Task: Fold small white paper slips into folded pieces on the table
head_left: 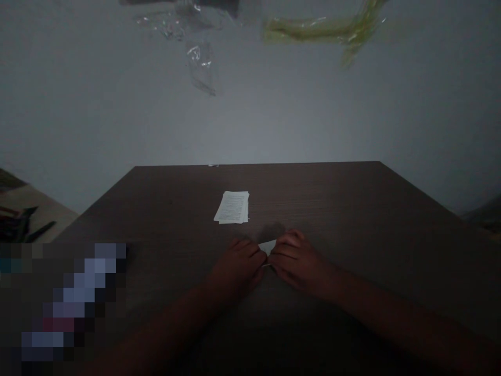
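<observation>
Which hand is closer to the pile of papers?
Left. The left hand sits just in front of the pile of papers, toward the person; the right hand is farther off to the pile's right. Both hold a small white paper.

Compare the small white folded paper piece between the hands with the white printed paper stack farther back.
The small white folded paper piece looks much smaller than the white printed paper stack. The piece is pinched between the left hand and the right hand, partly hidden; the stack lies untouched and flat on the dark wooden table. The stack shows lines of print; the piece's visible part looks blank. Both are white paper.
</observation>
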Demonstrator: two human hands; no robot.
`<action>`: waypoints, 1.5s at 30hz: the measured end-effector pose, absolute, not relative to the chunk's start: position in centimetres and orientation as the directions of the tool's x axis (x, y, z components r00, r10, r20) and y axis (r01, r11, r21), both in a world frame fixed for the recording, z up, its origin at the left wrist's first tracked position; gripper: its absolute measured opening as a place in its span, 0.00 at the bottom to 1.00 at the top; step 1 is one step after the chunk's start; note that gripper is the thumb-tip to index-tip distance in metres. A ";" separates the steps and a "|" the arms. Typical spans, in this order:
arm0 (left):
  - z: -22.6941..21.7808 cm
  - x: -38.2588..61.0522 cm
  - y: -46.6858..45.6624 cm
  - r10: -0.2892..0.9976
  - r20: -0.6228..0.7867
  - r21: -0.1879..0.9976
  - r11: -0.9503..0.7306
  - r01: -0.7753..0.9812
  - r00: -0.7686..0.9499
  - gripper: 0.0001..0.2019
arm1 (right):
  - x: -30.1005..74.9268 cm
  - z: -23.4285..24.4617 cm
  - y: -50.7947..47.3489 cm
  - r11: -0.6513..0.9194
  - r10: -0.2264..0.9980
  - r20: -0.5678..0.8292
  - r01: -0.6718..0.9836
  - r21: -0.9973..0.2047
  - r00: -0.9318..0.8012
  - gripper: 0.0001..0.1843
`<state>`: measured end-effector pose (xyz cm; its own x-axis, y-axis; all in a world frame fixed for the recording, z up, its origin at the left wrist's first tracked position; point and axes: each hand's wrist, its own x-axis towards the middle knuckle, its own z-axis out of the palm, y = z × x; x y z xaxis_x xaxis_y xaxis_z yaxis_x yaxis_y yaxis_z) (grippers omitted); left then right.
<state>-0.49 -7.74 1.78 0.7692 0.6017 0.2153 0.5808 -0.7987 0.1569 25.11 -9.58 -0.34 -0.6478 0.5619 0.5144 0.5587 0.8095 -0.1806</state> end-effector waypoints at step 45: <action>2.5 -1.9 -6.9 0.680 0.061 0.359 -0.697 0.620 0.730 0.10 | 26.9 -0.5 -8.1 0.844 0.533 0.453 0.483 -0.232 -0.715 0.08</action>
